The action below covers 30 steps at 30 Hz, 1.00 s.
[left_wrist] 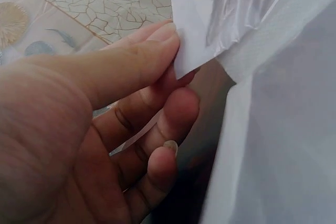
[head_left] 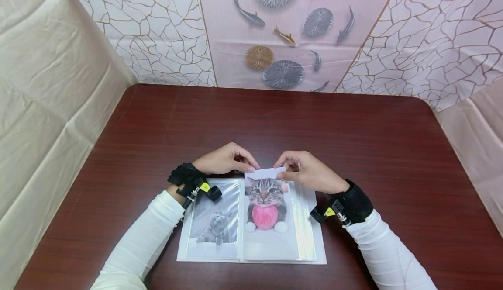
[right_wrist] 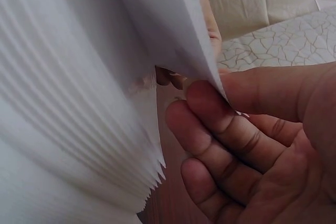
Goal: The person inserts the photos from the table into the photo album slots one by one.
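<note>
An open photo album [head_left: 320,253] with clear pockets lies on the table. A cat photo [head_left: 265,200], showing a grey tabby with a pink round shape at its chest, lies partly in the right page's pocket, its top edge sticking out. My left hand [head_left: 225,159] pinches the photo's upper left corner between thumb and fingers; the left wrist view shows the white corner [left_wrist: 191,45] in that grip. At the upper right corner, my right hand [head_left: 310,171] pinches the same photo. In the right wrist view the album's stacked page edges [right_wrist: 121,145] fan out beside the fingers.
The left page holds another cat picture [head_left: 218,226] behind clear film. A dark reddish-brown table [head_left: 157,124] surrounds the album. Patterned cloth [head_left: 157,28] hangs behind the table, and plain cream cloth [head_left: 47,106] hangs at the left.
</note>
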### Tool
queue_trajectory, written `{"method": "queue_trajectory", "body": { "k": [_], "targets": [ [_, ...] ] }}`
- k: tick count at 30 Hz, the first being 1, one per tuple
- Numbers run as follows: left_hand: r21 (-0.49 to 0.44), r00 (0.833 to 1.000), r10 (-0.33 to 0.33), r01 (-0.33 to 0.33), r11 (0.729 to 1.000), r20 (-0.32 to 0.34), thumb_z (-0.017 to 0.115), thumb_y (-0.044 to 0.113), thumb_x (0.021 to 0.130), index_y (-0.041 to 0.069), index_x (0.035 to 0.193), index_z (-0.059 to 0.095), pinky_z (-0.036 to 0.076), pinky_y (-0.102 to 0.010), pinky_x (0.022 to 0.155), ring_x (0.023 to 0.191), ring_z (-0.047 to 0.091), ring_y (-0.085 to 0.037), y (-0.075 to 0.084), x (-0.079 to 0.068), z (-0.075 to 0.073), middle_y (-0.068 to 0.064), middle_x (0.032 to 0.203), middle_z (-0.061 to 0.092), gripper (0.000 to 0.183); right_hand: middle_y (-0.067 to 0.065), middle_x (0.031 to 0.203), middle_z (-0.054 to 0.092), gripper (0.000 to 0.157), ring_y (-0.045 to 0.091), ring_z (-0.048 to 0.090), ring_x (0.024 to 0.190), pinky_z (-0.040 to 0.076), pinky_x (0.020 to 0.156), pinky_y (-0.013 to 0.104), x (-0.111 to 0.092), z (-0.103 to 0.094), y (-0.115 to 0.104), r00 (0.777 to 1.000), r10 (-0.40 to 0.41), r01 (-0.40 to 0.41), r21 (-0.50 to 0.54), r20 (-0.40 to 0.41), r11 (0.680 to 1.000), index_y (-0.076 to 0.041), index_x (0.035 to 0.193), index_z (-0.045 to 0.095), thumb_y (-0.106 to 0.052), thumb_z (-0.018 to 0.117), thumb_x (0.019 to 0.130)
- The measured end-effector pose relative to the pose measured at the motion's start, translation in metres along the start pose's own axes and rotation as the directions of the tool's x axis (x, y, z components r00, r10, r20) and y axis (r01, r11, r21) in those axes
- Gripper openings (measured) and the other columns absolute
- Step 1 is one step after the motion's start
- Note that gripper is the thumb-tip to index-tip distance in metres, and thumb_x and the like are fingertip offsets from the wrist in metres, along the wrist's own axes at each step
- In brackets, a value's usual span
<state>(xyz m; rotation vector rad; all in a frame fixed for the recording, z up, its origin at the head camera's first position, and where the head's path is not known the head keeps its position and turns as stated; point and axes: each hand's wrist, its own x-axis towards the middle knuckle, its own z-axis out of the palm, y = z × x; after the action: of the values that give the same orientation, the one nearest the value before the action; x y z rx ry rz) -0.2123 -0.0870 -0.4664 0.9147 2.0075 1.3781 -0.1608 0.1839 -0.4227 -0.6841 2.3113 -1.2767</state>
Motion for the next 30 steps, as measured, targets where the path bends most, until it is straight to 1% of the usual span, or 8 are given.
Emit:
{"method": "queue_trajectory", "body": {
  "k": [7,10,14,16,19,24,27,30],
  "targets": [
    [-0.002,0.999,-0.040,0.040,0.999,-0.008,0.067,0.011,0.088,0.002,0.099,0.074,0.042,-0.028,0.059,0.067,0.055,-0.029,0.002,0.001,0.003,-0.015,0.082,0.070,0.015,0.002,0.081,0.067,0.011,0.016,0.060,0.075,0.044,0.066,0.027,0.001,0.000,-0.001,1.000,0.004,-0.003,-0.030,0.019,1.000,-0.011,0.098,0.069,-0.015,0.067,0.088],
    [-0.003,0.999,-0.045,0.045,0.999,-0.007,0.067,0.012,0.088,0.004,0.099,0.074,0.042,-0.028,0.059,0.067,0.056,-0.027,0.001,0.001,0.002,-0.015,0.083,0.070,0.016,0.000,0.080,0.068,0.009,0.014,0.060,0.076,0.046,0.068,0.027,0.001,-0.001,-0.001,0.999,0.001,0.001,-0.040,0.037,0.999,-0.012,0.096,0.070,-0.015,0.066,0.089],
    [0.002,1.000,-0.024,0.024,1.000,-0.001,0.068,0.018,0.088,0.009,0.099,0.075,0.043,-0.027,0.060,0.068,0.057,-0.021,0.000,0.000,0.001,-0.010,0.085,0.071,0.016,-0.002,0.081,0.069,0.009,0.013,0.061,0.077,0.047,0.070,0.027,0.001,-0.001,0.000,0.998,-0.010,0.013,-0.052,0.059,0.999,-0.012,0.095,0.071,-0.016,0.064,0.091],
    [0.003,1.000,-0.010,0.010,1.000,0.006,0.069,0.021,0.087,0.010,0.098,0.075,0.044,-0.027,0.060,0.069,0.058,-0.019,0.000,0.000,0.000,-0.007,0.086,0.072,0.017,-0.003,0.082,0.069,0.009,0.013,0.060,0.077,0.048,0.069,0.027,0.001,-0.002,0.000,0.998,-0.018,0.022,-0.063,0.067,0.998,-0.013,0.094,0.072,-0.016,0.064,0.091],
    [0.006,1.000,0.006,-0.006,1.000,0.012,0.069,0.024,0.088,0.009,0.097,0.075,0.045,-0.028,0.061,0.069,0.058,-0.018,0.000,0.000,-0.002,-0.006,0.086,0.072,0.018,-0.004,0.084,0.070,0.009,0.013,0.057,0.076,0.047,0.067,0.027,0.002,-0.004,0.001,0.997,-0.030,0.037,-0.086,0.075,0.996,-0.015,0.093,0.073,-0.017,0.064,0.091],
    [0.019,1.000,0.002,-0.002,1.000,0.007,0.068,0.025,0.088,0.009,0.097,0.075,0.044,-0.028,0.060,0.067,0.057,-0.017,0.003,0.000,-0.004,-0.005,0.085,0.072,0.020,-0.003,0.088,0.071,0.011,0.014,0.055,0.076,0.044,0.067,0.027,0.002,-0.005,0.000,0.996,-0.035,0.043,-0.102,0.086,0.994,-0.015,0.094,0.073,-0.016,0.063,0.092],
    [0.040,1.000,-0.001,0.001,0.999,-0.005,0.068,0.025,0.089,0.009,0.097,0.074,0.044,-0.027,0.061,0.068,0.057,-0.018,0.004,-0.003,-0.005,-0.005,0.085,0.072,0.019,-0.002,0.090,0.071,0.012,0.014,0.055,0.077,0.044,0.068,0.027,0.001,-0.004,0.000,0.996,-0.030,0.039,-0.107,0.088,0.993,-0.014,0.095,0.073,-0.015,0.062,0.092],
    [0.094,0.999,-0.014,0.017,0.995,-0.033,0.067,0.026,0.089,0.011,0.097,0.074,0.045,-0.027,0.062,0.068,0.058,-0.019,0.005,-0.010,-0.008,-0.005,0.086,0.071,0.018,-0.003,0.090,0.071,0.012,0.013,0.057,0.078,0.046,0.069,0.027,0.000,-0.002,0.002,0.996,-0.024,0.034,-0.106,0.090,0.994,-0.013,0.095,0.073,-0.014,0.062,0.092]
  ]
}}
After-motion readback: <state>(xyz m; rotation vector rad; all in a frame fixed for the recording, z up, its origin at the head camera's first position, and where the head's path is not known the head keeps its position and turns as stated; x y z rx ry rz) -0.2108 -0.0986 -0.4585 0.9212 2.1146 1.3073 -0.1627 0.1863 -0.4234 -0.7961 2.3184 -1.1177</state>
